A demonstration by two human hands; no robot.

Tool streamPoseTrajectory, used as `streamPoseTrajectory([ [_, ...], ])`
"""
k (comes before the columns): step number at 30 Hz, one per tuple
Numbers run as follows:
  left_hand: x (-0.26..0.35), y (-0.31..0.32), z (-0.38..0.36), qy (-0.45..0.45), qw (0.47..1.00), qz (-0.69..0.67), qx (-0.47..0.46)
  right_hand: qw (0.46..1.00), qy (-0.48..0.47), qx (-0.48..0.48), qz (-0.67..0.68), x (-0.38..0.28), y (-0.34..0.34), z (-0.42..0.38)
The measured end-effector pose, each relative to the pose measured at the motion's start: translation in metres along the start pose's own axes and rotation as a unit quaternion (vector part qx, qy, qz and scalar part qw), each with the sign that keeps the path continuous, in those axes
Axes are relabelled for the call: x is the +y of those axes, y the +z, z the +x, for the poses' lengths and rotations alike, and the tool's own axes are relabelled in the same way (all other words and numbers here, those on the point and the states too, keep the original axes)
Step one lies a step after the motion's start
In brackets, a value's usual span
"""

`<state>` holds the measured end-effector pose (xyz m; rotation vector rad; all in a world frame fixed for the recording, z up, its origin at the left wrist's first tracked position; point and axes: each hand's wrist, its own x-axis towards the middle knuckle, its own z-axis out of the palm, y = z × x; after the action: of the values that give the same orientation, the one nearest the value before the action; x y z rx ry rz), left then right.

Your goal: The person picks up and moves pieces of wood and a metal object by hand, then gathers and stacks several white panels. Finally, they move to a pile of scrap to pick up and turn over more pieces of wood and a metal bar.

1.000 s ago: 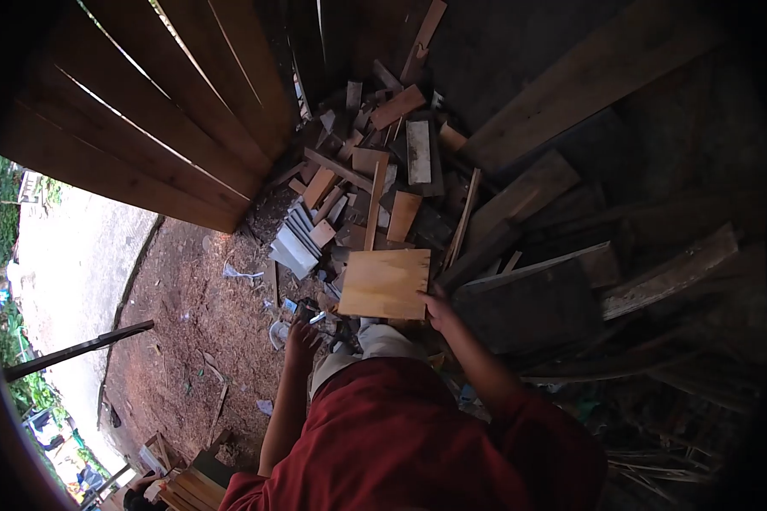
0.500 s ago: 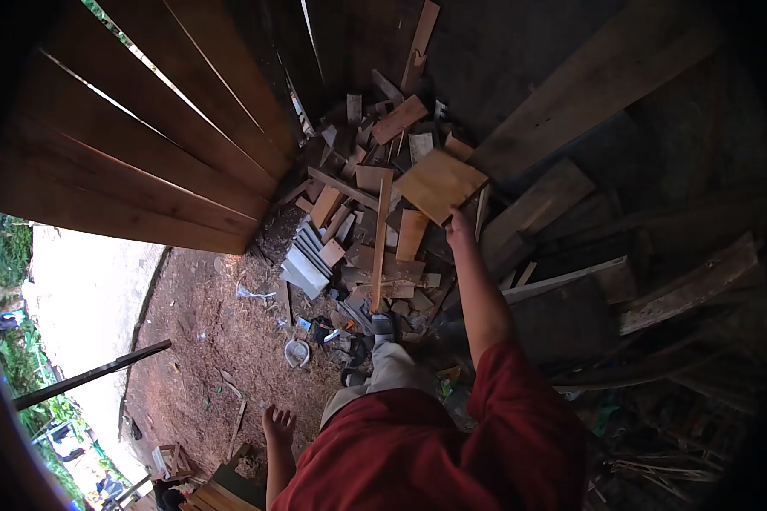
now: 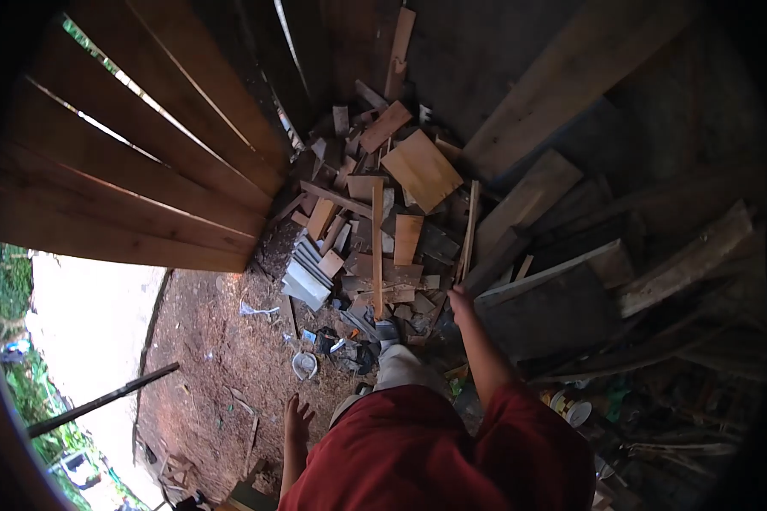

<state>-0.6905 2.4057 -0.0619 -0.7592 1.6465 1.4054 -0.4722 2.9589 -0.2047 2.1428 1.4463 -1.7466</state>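
A square, light-brown wooden board lies tilted on top of the pile of wood offcuts, with no hand touching it. My right hand is below it, near the lower end of a thin wooden strip; it appears to hold nothing, its fingers loosely extended and small in view. Low over the dirt floor, my left hand is open and empty with its fingers spread. A long narrow slat stands on the near side of the pile, just beyond my foot.
Plank walls rise on the left, and a long wide board leans at the right. More planks are stacked in the dark on that side. A white bucket-like container sits on the dirt floor. A dark pole juts in from the left.
My right hand has let go of the square board and drawn back toward me. The board now rests on the pile, slightly further left. My left hand has shifted slightly right.
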Motion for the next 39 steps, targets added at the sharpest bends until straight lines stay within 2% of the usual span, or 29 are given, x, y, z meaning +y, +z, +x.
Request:
streamPoseTrajectory([
  [4, 0.023, 0.022, 0.014, 0.013, 0.995, 0.076, -0.067, 0.999, 0.029, 0.000, -0.031, 0.067, -0.028, -0.062],
  [5, 0.023, 0.020, 0.025, 0.009, 0.994, 0.085, -0.074, 1.000, 0.023, 0.010, -0.018, 0.085, -0.035, -0.072],
  [7, 0.028, 0.020, 0.042, 0.002, 0.991, 0.100, -0.086, 0.995, 0.089, 0.031, 0.020, 0.110, -0.047, -0.088],
  [8, 0.031, 0.020, 0.049, 0.010, 0.989, 0.107, -0.100, 0.995, 0.083, 0.041, 0.033, 0.108, -0.054, -0.105],
  [10, 0.034, 0.013, 0.063, -0.003, 0.985, 0.117, -0.128, 0.984, 0.084, 0.039, 0.153, 0.107, -0.075, -0.152],
  [11, 0.037, 0.011, 0.065, -0.007, 0.981, 0.107, -0.164, 0.982, 0.080, 0.049, 0.163, 0.113, -0.080, -0.162],
  [12, 0.037, 0.007, 0.065, -0.006, 0.978, 0.115, -0.175, 0.967, 0.053, 0.048, 0.246, 0.121, -0.085, -0.174],
  [13, 0.039, 0.005, 0.069, -0.017, 0.975, 0.079, -0.207, 0.944, 0.027, 0.048, 0.326, 0.133, -0.088, -0.188],
  [14, 0.043, 0.005, 0.067, -0.031, 0.970, 0.044, -0.238, 0.940, 0.028, 0.057, 0.335, 0.145, -0.091, -0.201],
  [16, 0.041, -0.004, 0.080, -0.026, 0.965, 0.030, -0.259, 0.869, -0.007, 0.033, 0.493, 0.166, -0.097, -0.229],
  [19, 0.038, -0.017, 0.088, -0.015, 0.958, 0.068, -0.280, 0.834, -0.020, 0.034, 0.551, 0.212, -0.097, -0.284],
  [22, 0.029, -0.041, 0.085, -0.014, 0.947, 0.083, -0.309, 0.811, -0.033, 0.086, 0.578, 0.286, -0.074, -0.343],
  [25, 0.022, -0.068, 0.060, -0.011, 0.938, 0.107, -0.330, 0.790, 0.015, 0.106, 0.604, 0.378, -0.044, -0.410],
  [29, 0.001, -0.116, 0.034, -0.030, 0.927, 0.103, -0.358, 0.794, 0.028, 0.173, 0.581, 0.450, 0.010, -0.539],
  [32, -0.021, -0.162, 0.028, -0.064, 0.935, 0.136, -0.320, 0.777, 0.039, 0.212, 0.591, 0.520, 0.035, -0.617],
  [34, -0.038, -0.186, 0.034, -0.075, 0.944, 0.165, -0.277, 0.766, -0.030, 0.230, 0.600, 0.584, 0.047, -0.645],
  [35, -0.044, -0.195, 0.030, -0.079, 0.942, 0.186, -0.268, 0.759, -0.027, 0.236, 0.607, 0.595, 0.050, -0.664],
  [37, -0.056, -0.200, 0.023, -0.082, 0.934, 0.221, -0.269, 0.707, 0.004, 0.332, 0.625, 0.610, 0.047, -0.707],
  [39, -0.068, -0.195, 0.014, -0.081, 0.906, 0.315, -0.270, 0.683, 0.006, 0.360, 0.635, 0.630, 0.043, -0.735],
])
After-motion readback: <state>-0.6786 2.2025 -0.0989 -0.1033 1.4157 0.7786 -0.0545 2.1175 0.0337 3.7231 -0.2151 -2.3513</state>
